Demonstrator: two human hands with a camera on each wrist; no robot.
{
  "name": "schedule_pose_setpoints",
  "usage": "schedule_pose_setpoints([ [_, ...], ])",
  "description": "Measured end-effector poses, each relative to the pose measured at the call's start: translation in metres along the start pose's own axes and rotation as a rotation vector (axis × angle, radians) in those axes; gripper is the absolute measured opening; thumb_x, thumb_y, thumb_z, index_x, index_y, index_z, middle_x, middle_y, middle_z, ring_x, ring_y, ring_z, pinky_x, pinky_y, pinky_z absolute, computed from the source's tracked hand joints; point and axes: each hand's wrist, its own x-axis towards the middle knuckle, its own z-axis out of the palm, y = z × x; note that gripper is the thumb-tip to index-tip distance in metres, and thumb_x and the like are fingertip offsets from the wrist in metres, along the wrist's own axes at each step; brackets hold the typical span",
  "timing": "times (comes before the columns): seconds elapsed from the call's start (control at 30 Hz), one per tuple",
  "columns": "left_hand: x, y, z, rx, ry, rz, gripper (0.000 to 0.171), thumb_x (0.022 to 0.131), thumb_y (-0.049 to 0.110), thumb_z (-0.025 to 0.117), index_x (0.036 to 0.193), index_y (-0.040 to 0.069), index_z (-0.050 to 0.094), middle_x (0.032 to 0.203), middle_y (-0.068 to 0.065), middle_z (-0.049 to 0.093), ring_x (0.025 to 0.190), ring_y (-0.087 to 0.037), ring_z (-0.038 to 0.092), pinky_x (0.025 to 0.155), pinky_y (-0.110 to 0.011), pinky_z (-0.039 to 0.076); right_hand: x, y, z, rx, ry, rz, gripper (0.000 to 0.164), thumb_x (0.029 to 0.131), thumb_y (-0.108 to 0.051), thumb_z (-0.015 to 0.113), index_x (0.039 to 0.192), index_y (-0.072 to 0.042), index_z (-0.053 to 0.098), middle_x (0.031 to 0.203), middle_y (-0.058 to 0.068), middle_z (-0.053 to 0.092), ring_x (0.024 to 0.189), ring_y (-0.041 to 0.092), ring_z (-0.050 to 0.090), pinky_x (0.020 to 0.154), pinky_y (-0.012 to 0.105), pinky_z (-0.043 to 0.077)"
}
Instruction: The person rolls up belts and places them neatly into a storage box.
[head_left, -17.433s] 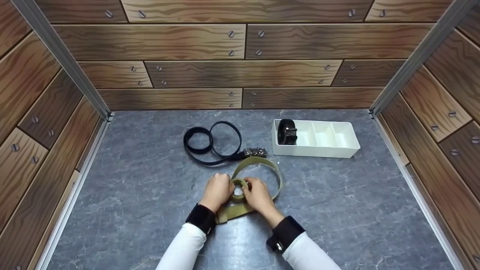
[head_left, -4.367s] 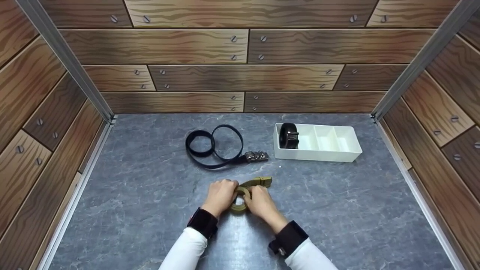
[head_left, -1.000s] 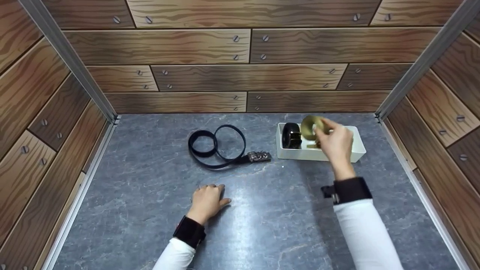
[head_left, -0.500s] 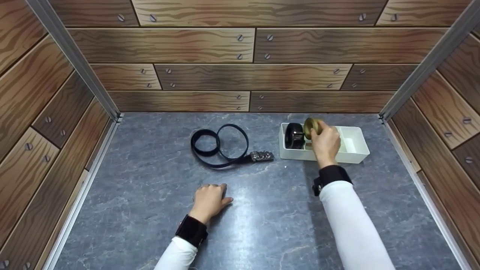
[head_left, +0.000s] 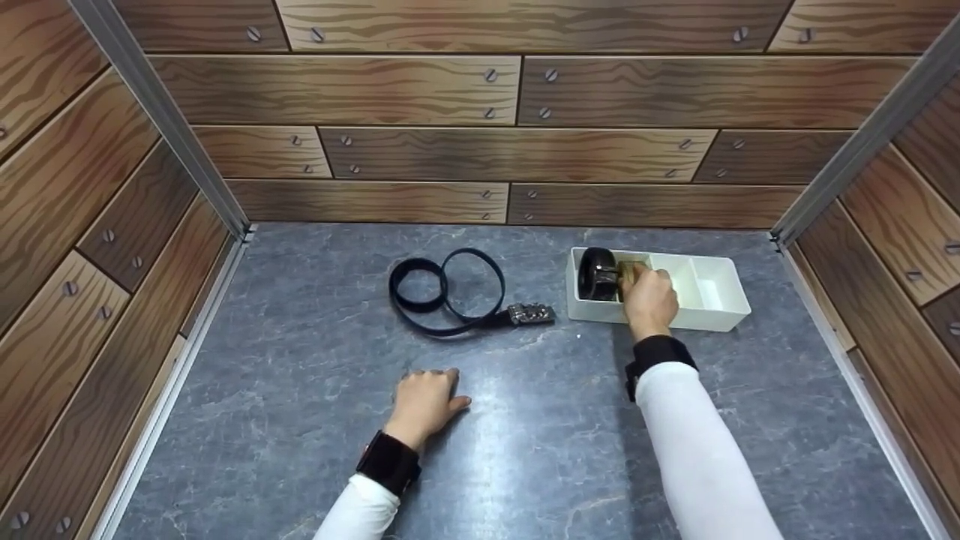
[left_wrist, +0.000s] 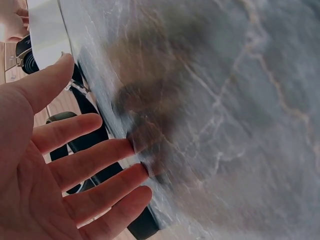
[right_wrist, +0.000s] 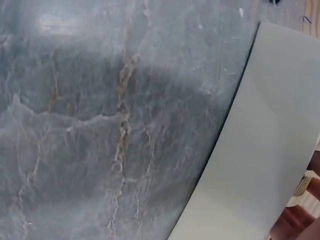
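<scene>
My right hand (head_left: 651,304) reaches over the front wall of the white divided tray (head_left: 701,321) and grips a rolled olive belt (head_left: 628,270). That roll sits low in the left compartment, right beside a rolled black belt (head_left: 591,274). The fingers cover much of the olive roll; its woven edge (right_wrist: 300,192) shows at the margin of the right wrist view. My left hand (head_left: 424,405) rests on the table, thumb out to the side. In the left wrist view its fingers (left_wrist: 97,157) are extended with nothing in them.
A loosely looped dark belt (head_left: 448,332) with an ornate metal buckle (head_left: 531,313) lies left of the tray on the grey marbled table (head_left: 300,390). Wood-patterned walls (head_left: 420,154) stand at the back and both sides.
The olive belt was rolled up between both hands earlier. Over the last second my right hand has lowered it into the tray beside the black roll. My left hand has stayed put.
</scene>
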Motion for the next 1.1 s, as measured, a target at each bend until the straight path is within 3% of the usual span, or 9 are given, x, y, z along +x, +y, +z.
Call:
schedule_pose_setpoints([
  [0.2,0.000,0.001,-0.001,0.006,-0.008,0.001,0.038,0.080,0.047,0.075,0.086,0.012,0.062,0.083,-0.010,0.070,0.072,-0.037,0.066,0.057,-0.050,0.051,-0.002,0.003,-0.004,-0.001,-0.071,-0.023,0.038,0.095,-0.027,0.062,0.128,-0.009,0.062,0.106,0.030,0.058,0.100,0.049,0.059,0.078,0.060,0.048],
  [0.33,0.001,0.002,-0.002,0.007,-0.009,0.002,0.037,0.080,0.046,0.076,0.086,0.012,0.063,0.083,-0.010,0.070,0.071,-0.037,0.066,0.057,-0.050,0.051,-0.004,0.006,-0.006,0.030,-0.068,-0.024,0.048,0.093,-0.026,0.065,0.135,-0.005,0.057,0.111,0.032,0.058,0.106,0.049,0.057,0.085,0.058,0.046],
  [0.5,0.001,0.002,-0.002,0.002,-0.007,0.005,0.037,0.079,0.046,0.076,0.085,0.012,0.063,0.082,-0.010,0.070,0.071,-0.037,0.066,0.057,-0.049,0.051,-0.011,0.006,-0.010,0.117,0.006,-0.021,0.048,0.091,-0.021,0.067,0.134,0.000,0.057,0.121,0.029,0.054,0.113,0.046,0.054,0.092,0.055,0.045],
  [0.6,0.001,0.002,-0.002,0.003,-0.017,0.001,0.037,0.080,0.046,0.076,0.087,0.012,0.064,0.083,-0.010,0.070,0.072,-0.037,0.066,0.058,-0.050,0.051,-0.019,0.001,-0.012,0.178,0.119,-0.045,0.041,0.089,-0.014,0.066,0.127,0.002,0.061,0.125,0.024,0.052,0.117,0.042,0.050,0.094,0.052,0.043],
  [0.73,0.000,0.003,-0.004,0.012,-0.037,-0.010,0.037,0.081,0.046,0.075,0.088,0.012,0.065,0.085,-0.011,0.070,0.074,-0.037,0.066,0.060,-0.050,0.051,-0.037,-0.015,-0.007,0.290,0.346,-0.224,0.025,0.082,-0.001,0.065,0.107,0.006,0.067,0.116,0.023,0.053,0.110,0.041,0.050,0.092,0.050,0.042],
  [0.83,0.000,0.004,-0.004,0.015,-0.042,-0.014,0.037,0.081,0.046,0.075,0.088,0.011,0.065,0.085,-0.011,0.070,0.074,-0.037,0.065,0.060,-0.050,0.051,-0.057,-0.032,0.001,0.329,0.401,-0.452,0.016,0.079,0.006,0.065,0.094,0.007,0.064,0.106,0.024,0.056,0.100,0.041,0.054,0.088,0.049,0.044],
  [0.9,0.000,0.004,-0.003,0.015,-0.037,-0.013,0.036,0.081,0.045,0.075,0.088,0.011,0.065,0.085,-0.011,0.069,0.073,-0.037,0.065,0.060,-0.050,0.051,-0.072,-0.042,0.008,0.319,0.304,-0.588,0.014,0.077,0.008,0.065,0.091,0.006,0.064,0.100,0.022,0.058,0.093,0.038,0.057,0.082,0.047,0.048],
  [0.97,0.000,0.004,-0.002,0.015,-0.029,-0.009,0.036,0.081,0.044,0.076,0.087,0.011,0.065,0.084,-0.011,0.069,0.072,-0.037,0.065,0.059,-0.050,0.051,-0.086,-0.051,0.016,0.283,0.097,-0.667,0.017,0.077,0.007,0.065,0.094,0.004,0.066,0.101,0.019,0.060,0.092,0.035,0.060,0.081,0.044,0.051],
  [1.1,-0.002,0.003,0.000,0.019,-0.006,0.006,0.035,0.079,0.042,0.077,0.088,0.010,0.065,0.083,-0.011,0.069,0.072,-0.037,0.065,0.058,-0.050,0.051,-0.107,-0.065,0.031,0.171,-0.343,-0.663,0.033,0.082,0.001,0.066,0.114,0.001,0.066,0.122,0.014,0.059,0.107,0.030,0.060,0.092,0.042,0.050],
])
